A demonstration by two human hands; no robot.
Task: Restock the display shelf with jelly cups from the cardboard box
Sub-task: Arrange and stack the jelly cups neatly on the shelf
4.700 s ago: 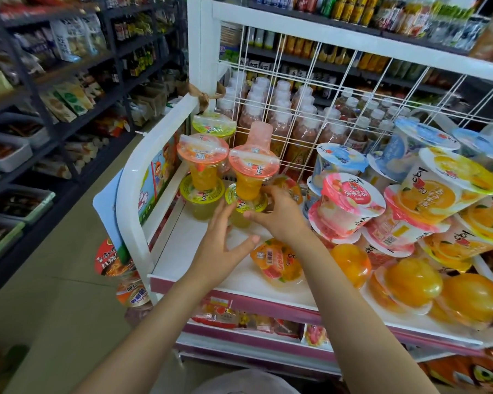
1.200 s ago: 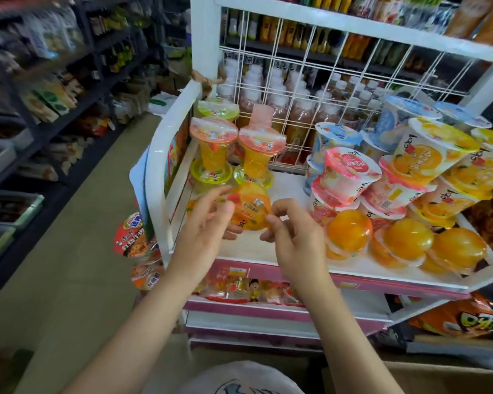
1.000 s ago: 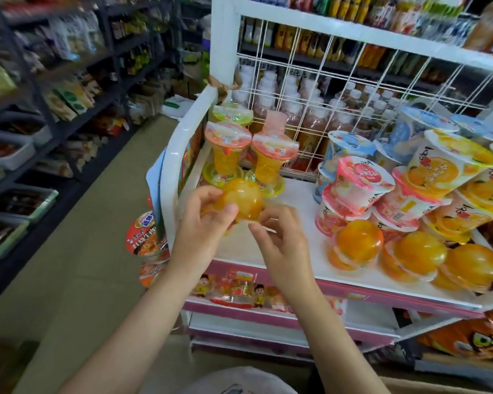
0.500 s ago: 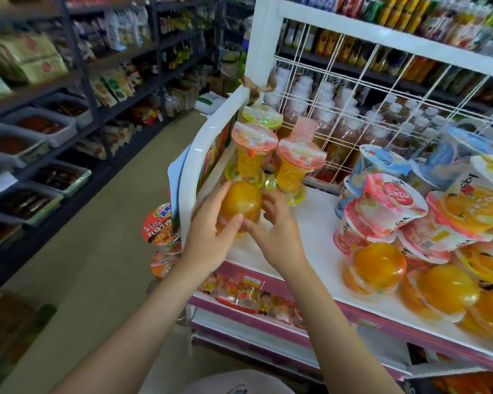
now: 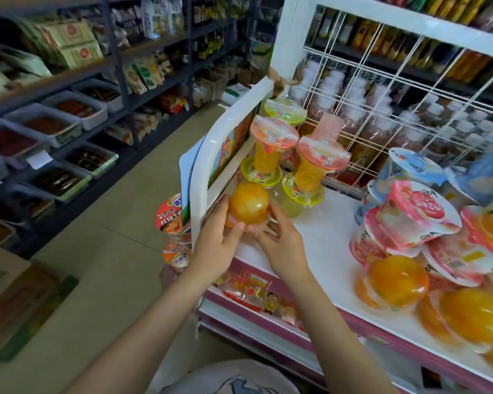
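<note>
Head view shows left hand (image 5: 215,245) and right hand (image 5: 279,245) both holding one orange jelly cup (image 5: 248,203); better set it flat on the shelf (image 5: 319,240) corner, then release.

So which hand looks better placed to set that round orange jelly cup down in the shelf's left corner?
Probably the left hand: it cups the round orange jelly cup on the side by the white shelf rail.
</note>
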